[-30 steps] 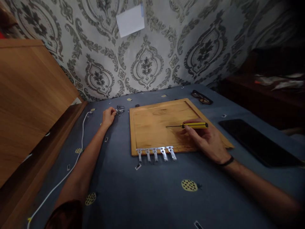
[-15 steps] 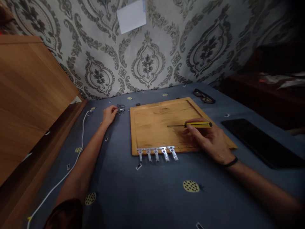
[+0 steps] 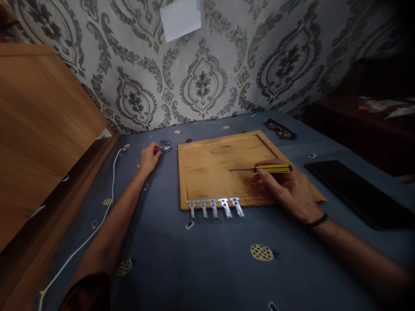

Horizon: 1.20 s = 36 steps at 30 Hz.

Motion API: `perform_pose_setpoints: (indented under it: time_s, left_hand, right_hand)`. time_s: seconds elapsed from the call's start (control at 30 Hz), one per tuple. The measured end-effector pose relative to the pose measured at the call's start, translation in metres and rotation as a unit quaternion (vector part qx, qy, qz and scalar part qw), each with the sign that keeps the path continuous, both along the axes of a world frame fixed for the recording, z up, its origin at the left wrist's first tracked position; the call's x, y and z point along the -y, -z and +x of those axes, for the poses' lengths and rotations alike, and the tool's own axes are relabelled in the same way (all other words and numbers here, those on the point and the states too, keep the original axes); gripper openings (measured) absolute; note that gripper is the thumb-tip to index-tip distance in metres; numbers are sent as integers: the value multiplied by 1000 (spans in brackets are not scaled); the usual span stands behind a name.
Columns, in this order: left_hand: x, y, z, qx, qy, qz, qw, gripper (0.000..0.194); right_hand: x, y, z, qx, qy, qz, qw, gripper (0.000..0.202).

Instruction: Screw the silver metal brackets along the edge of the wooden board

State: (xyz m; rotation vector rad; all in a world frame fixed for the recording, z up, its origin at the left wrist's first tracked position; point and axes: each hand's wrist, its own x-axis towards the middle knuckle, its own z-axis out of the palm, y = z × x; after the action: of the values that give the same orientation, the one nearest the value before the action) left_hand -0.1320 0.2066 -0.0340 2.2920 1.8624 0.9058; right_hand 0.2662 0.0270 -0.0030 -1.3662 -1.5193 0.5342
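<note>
My right hand point(image 3: 290, 190) is closed around a screwdriver point(image 3: 272, 168) with a yellow and black handle, its shaft pointing left above a wooden board point(image 3: 223, 166). Along the board's near edge stands a row of several silver metal clips point(image 3: 214, 208), their tongues hanging over the edge. Far left of the board, my left hand point(image 3: 150, 156) has its fingers pinched at a small pile of shiny metal pieces point(image 3: 166, 149) on the cloth. Whatever lies between those fingertips is too small to make out.
Dark eyeglasses point(image 3: 280, 128) rest behind the board at right. A black phone-like slab point(image 3: 359, 194) lies right of my right hand. A white cable point(image 3: 112, 190) runs along the left side, beside a wooden cabinet point(image 3: 48, 121). Blue patterned cloth point(image 3: 207, 268) covers the surface.
The view has shifted slightly. Both hands keep nearly the same places, the right with the screwdriver and the left at the metal pieces.
</note>
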Motion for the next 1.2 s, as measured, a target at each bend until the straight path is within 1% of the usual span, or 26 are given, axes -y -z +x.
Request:
perform_pose_setpoints:
  time_s: [0.17, 0.3, 0.47, 0.57, 0.73, 0.97, 1.2]
  left_hand:
    - [6, -1, 6, -20, -7, 30, 999, 32]
    - [12, -3, 15, -49, 9, 44, 998, 30]
    - [10, -5, 22, -73, 12, 52, 996, 30]
    - [4, -6, 22, -77, 5, 56, 995, 31]
    - [-1, -5, 19, -78, 4, 59, 995, 31]
    - [-2, 1, 15, -67, -2, 61, 996, 33]
    - [4, 0, 14, -60, -12, 79, 995, 31]
  right_hand:
    - [-2, 2, 1, 1, 4, 4, 1000, 43]
    - [-3, 4, 1, -6, 1, 2, 1000, 46]
    - [-1, 2, 0, -13, -5, -9, 1000, 38]
    - [0, 1, 0, -12, -7, -10, 1000, 36]
    - [-1, 0, 0, -13, -6, -11, 1000, 41]
    - [0, -1, 0, -13, -2, -22, 1000, 48]
    - [-2, 2, 0, -11, 1, -20, 1000, 48]
